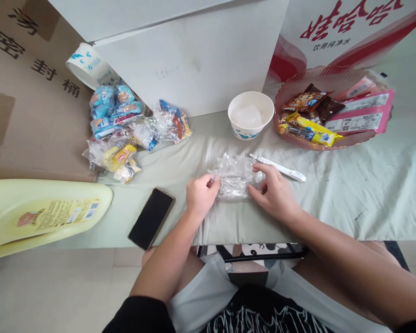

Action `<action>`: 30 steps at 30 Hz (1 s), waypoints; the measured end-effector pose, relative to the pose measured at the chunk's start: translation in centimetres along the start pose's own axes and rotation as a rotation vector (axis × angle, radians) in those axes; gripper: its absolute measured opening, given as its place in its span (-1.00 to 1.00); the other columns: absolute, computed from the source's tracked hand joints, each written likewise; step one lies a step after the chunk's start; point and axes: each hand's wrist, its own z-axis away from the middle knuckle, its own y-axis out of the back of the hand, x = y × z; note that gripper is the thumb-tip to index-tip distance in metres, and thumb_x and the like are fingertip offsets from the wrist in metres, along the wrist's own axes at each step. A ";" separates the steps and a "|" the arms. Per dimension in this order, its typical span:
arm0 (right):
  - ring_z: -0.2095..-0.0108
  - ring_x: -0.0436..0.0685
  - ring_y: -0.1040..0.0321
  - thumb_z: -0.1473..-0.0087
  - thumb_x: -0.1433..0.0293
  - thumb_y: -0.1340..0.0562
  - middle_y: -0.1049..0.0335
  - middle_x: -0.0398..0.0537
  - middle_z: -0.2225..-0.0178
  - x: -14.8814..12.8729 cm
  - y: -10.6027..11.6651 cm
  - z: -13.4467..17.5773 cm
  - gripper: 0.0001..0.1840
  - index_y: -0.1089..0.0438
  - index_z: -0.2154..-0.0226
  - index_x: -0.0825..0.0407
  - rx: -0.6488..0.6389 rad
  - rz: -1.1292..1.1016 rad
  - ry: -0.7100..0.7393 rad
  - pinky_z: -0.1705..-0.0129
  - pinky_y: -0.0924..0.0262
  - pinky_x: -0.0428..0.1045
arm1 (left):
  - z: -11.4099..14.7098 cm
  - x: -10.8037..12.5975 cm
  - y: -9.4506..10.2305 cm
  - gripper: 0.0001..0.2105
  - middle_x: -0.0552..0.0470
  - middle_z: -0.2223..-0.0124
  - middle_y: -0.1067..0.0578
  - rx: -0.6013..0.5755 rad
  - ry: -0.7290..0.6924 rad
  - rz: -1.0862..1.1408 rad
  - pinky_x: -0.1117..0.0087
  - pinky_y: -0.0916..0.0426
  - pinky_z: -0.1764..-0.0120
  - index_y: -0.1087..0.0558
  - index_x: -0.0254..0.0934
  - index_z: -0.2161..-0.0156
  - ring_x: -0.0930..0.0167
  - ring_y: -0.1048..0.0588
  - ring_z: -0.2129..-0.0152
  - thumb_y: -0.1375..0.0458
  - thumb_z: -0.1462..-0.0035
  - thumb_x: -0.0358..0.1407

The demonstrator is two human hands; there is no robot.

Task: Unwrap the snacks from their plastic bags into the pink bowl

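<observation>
A crinkled sheet of clear plastic wrap [234, 182] lies on the cloth in front of me. My left hand [201, 192] is closed, with thumb and fingers pinching the wrap's left edge. At the other side, my right hand [275, 189] has its thumb and fingers apart, the tips resting at the wrap's right edge. Just beyond that hand lies a white utility knife [279, 167], slanting to the right. A white paper bowl [251, 115] with blue print stands behind the wrap, something whitish and translucent inside it.
On the right, a pink clear basket [333, 143] holds snack packets. Several wrapped snack bundles [121, 125] lie at the left back, by a tipped paper bowl [90, 64]. A phone [151, 218] and a yellow bottle [48, 212] are nearer left. Boxes [194, 60] stand behind.
</observation>
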 end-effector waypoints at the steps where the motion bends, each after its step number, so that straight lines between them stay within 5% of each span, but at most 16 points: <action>1: 0.45 0.03 -0.38 -0.16 0.42 -0.23 -0.40 0.08 -0.02 0.1 -0.1 0.1 -0.58 -0.29 -0.08 -0.08 0.057 0.097 0.099 0.31 -0.36 0.05 | 0.0 0.0 0.0 -0.71 0.17 0.65 -0.29 0.020 0.006 -0.049 0.41 -0.13 0.46 -0.36 -0.24 0.55 0.50 -0.27 0.66 -0.20 -0.18 -0.22; 3: 0.18 0.15 -0.43 -0.16 0.50 -0.23 -0.37 0.05 -0.05 0.1 -0.2 0.4 -0.63 -0.38 -0.01 -0.14 0.151 0.289 0.287 0.14 -0.33 0.09 | -0.1 -0.1 -0.2 -0.90 0.14 0.51 -0.42 0.047 0.025 -0.109 0.40 -0.22 0.38 -0.49 -0.22 0.27 0.44 -0.40 0.55 -0.24 -0.15 -0.25; 6: -0.11 0.25 -0.31 -0.17 0.53 -0.25 -0.44 -0.03 -0.08 -0.4 -0.1 0.6 -0.67 -0.45 0.06 -0.15 0.151 0.474 0.470 -0.08 -0.16 0.14 | -0.2 -0.5 -0.6 -0.58 0.03 0.24 -0.53 0.097 0.000 -0.153 0.35 -0.35 0.24 -0.40 -0.19 -0.07 0.34 -0.52 0.31 -0.30 -0.09 -0.28; 10: -0.23 0.29 -0.24 -0.21 0.46 -0.22 -0.54 -0.10 -0.07 -1.0 -0.1 0.5 -0.69 -0.46 0.01 -0.08 -0.016 0.549 0.470 -0.22 0.06 0.19 | 0.0 -1.2 -1.0 -0.43 -0.21 -0.10 -0.39 0.309 -0.182 -0.202 0.22 -0.42 0.13 -0.28 -0.21 -0.15 0.25 -0.50 0.11 -0.33 -0.03 -0.35; 13: -0.19 0.30 -0.31 -0.26 0.41 -0.19 -0.59 -0.12 0.01 -0.9 -0.2 0.3 -0.74 -0.47 0.03 -0.06 -0.053 0.544 0.415 -0.24 0.12 0.22 | 0.8 -1.1 -0.8 -0.58 -0.15 -0.04 -0.42 0.470 -0.536 -0.256 0.15 -0.39 0.04 -0.33 -0.17 0.00 0.21 -0.49 0.05 -0.30 -0.03 -0.39; 16: -0.16 0.31 -0.34 -0.26 0.40 -0.19 -0.61 -0.12 0.07 -0.8 -0.3 0.3 -0.80 -0.48 0.09 -0.05 -0.037 0.537 0.396 -0.23 0.12 0.21 | 1.7 -0.2 -0.5 -0.76 0.01 0.15 -0.53 0.269 -0.851 -0.253 0.19 -0.38 0.01 -0.38 -0.12 0.12 0.27 -0.54 0.11 -0.24 -0.09 -0.35; 21: -0.14 0.29 -0.38 -0.25 0.43 -0.20 -0.62 -0.15 0.12 -0.9 -0.1 0.3 -0.88 -0.46 0.19 -0.04 -0.014 0.489 0.454 -0.21 0.10 0.21 | 1.3 0.7 -0.5 -0.60 -0.21 -0.11 -0.53 -0.121 -0.572 -0.354 0.05 -0.37 -0.13 -0.45 -0.30 -0.08 0.09 -0.47 -0.12 -0.22 -0.11 -0.30; 26: -0.19 0.33 -0.33 -0.21 0.40 -0.24 -0.57 -0.08 -0.02 -0.6 0.5 -0.1 -0.72 -0.39 0.01 -0.04 -0.020 0.439 0.517 -0.19 0.03 0.21 | 0.1 -0.8 -0.3 -0.74 -0.13 -0.05 -0.60 -0.149 -0.538 -0.131 0.04 -0.39 -0.17 -0.59 -0.25 0.13 0.16 -0.48 -0.14 -0.08 -0.17 -0.43; 30: -0.02 0.23 -0.48 -0.17 0.48 -0.19 -0.61 -0.13 0.21 0.2 0.9 -0.4 -0.77 -0.36 0.12 -0.08 -0.002 0.320 0.551 -0.18 -0.05 0.20 | -0.3 -1.2 0.3 -0.75 -0.13 -0.04 -0.59 -0.165 -0.601 0.090 0.04 -0.39 -0.19 -0.59 -0.26 0.13 0.18 -0.46 -0.17 -0.07 -0.20 -0.35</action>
